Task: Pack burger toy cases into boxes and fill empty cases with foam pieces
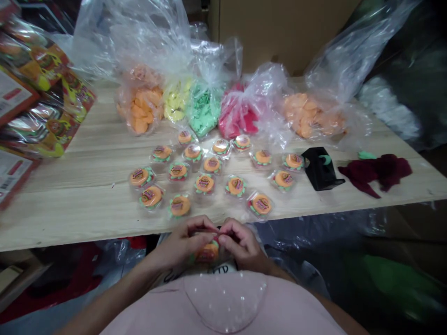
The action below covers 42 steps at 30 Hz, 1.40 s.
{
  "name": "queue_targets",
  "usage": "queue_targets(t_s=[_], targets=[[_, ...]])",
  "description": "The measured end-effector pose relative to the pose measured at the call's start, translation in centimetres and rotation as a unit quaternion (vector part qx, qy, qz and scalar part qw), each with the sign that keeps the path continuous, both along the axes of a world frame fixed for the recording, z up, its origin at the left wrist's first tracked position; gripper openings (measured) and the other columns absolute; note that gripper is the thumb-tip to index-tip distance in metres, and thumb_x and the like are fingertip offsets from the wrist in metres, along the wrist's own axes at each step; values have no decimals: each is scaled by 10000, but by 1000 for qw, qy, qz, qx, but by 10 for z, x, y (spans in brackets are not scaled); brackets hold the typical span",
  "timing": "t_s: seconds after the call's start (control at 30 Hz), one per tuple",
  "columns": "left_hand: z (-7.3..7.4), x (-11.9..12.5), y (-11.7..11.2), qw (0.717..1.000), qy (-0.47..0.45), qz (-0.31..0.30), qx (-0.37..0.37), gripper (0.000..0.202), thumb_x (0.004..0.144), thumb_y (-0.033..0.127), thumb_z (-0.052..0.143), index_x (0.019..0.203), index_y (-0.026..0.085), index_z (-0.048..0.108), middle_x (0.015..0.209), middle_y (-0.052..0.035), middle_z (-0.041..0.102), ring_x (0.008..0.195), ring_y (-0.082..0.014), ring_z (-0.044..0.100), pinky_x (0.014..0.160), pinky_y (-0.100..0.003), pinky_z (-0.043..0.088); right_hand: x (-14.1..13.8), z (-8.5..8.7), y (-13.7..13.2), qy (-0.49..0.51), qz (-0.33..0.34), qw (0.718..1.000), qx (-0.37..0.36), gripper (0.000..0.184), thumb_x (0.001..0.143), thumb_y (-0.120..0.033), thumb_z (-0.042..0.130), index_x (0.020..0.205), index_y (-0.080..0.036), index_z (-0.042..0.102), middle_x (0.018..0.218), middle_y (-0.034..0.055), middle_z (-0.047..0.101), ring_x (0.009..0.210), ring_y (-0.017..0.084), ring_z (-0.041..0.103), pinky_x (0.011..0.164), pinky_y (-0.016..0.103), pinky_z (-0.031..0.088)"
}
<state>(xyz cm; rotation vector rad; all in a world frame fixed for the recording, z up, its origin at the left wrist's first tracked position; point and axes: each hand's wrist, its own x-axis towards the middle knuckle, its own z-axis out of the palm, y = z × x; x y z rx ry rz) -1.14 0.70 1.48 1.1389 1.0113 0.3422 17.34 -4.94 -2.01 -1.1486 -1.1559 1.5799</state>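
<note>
Just off the table's front edge, over my lap, both hands meet at one clear plastic pack with a toy burger (206,252) inside. My left hand (190,239) is closed on its left and far side. At the upper right edge of the pack, my right hand (242,244) pinches with thumb and fingertips. Fingers partly cover the pack, so its lid and seam cannot be made out. On the table beyond my hands, several similar burger packs stand in loose rows; the nearest are a left one (179,205) and a right one (260,204).
Clear bags of orange pieces (141,109), yellow pieces (175,101), green pieces (204,109), red pieces (239,114) and more orange pieces (303,114) line the back. A black tape dispenser (319,170) and dark red cloth (377,172) lie right. Printed packages (52,111) are stacked left.
</note>
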Motion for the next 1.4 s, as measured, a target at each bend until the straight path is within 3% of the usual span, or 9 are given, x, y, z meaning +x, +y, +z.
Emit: queue_targets(t_s=[0.23, 0.33, 0.47, 0.6, 0.73, 0.8, 1.0, 1.2, 1.4], targets=[[-7, 18, -11, 995, 10, 96, -24, 274, 723, 415, 725, 710, 150, 655, 698, -15, 648, 656, -137, 574, 621, -228, 445, 4, -4, 3, 21, -21, 1000, -10, 251, 872, -413, 598, 799, -177, 549, 693, -26, 508, 643, 104, 439, 571, 222, 340], [-11, 15, -15, 984, -28, 149, -94, 347, 779, 497, 664, 963, 203, 672, 829, -35, 700, 707, -181, 645, 661, -291, 513, 4, -7, 0, 40, -64, 997, -29, 300, 860, -463, 613, 795, -180, 539, 662, -35, 501, 598, 95, 437, 550, 218, 345], [-31, -2, -14, 989, 30, 133, 65, 398, 748, 476, 684, 1094, 280, 704, 1125, -59, 710, 1068, -260, 641, 923, -358, 514, 17, -18, 0, 57, -92, 991, -74, 370, 826, -548, 617, 787, -193, 518, 584, -55, 481, 488, 87, 413, 468, 209, 327], [-48, 7, 1, 968, 64, 86, 227, 289, 656, 441, 730, 921, 332, 769, 1072, 0, 742, 1066, -272, 648, 945, -328, 522, 107, -21, 25, -98, -183, 977, 39, 304, 831, -479, 610, 763, -187, 561, 660, -23, 534, 588, 115, 500, 547, 229, 398], [-31, 42, 20, 983, 85, 44, 156, 290, 770, 504, 618, 928, 318, 774, 1014, -14, 757, 1009, -284, 671, 859, -341, 563, 246, -10, 48, -369, -453, 809, 61, 186, 796, -375, 568, 756, -194, 583, 728, 23, 569, 719, 168, 513, 661, 276, 418], [-19, 57, 33, 987, 82, 27, 137, 304, 753, 531, 632, 863, 294, 786, 980, -32, 762, 990, -293, 673, 866, -349, 556, 295, -10, 57, -387, -474, 790, 37, 153, 753, -335, 593, 727, -185, 604, 750, 47, 596, 770, 190, 512, 700, 297, 414], [-12, 75, 49, 986, 55, -140, 73, 329, 683, 554, 695, 808, 270, 803, 832, -38, 766, 809, -263, 675, 711, -309, 560, 331, -29, 77, -314, -425, 848, -35, 268, 629, -381, 730, 574, -165, 581, 546, 2, 539, 591, 143, 495, 590, 281, 414], [-25, 82, 42, 991, 69, -111, 5, 403, 634, 608, 714, 780, 243, 799, 757, -37, 750, 754, -239, 659, 670, -290, 539, 319, -45, 51, -189, -423, 886, -28, 424, 634, -569, 695, 691, -193, 511, 706, 37, 614, 671, 160, 594, 657, 313, 504], [-32, 87, 41, 992, 48, -91, -72, 394, 664, 554, 746, 823, 197, 788, 771, -52, 750, 715, -203, 654, 651, -263, 517, 304, -68, 41, -169, -462, 871, -4, 474, 609, -638, 677, 673, -218, 467, 656, 11, 555, 697, 176, 562, 676, 320, 481]])
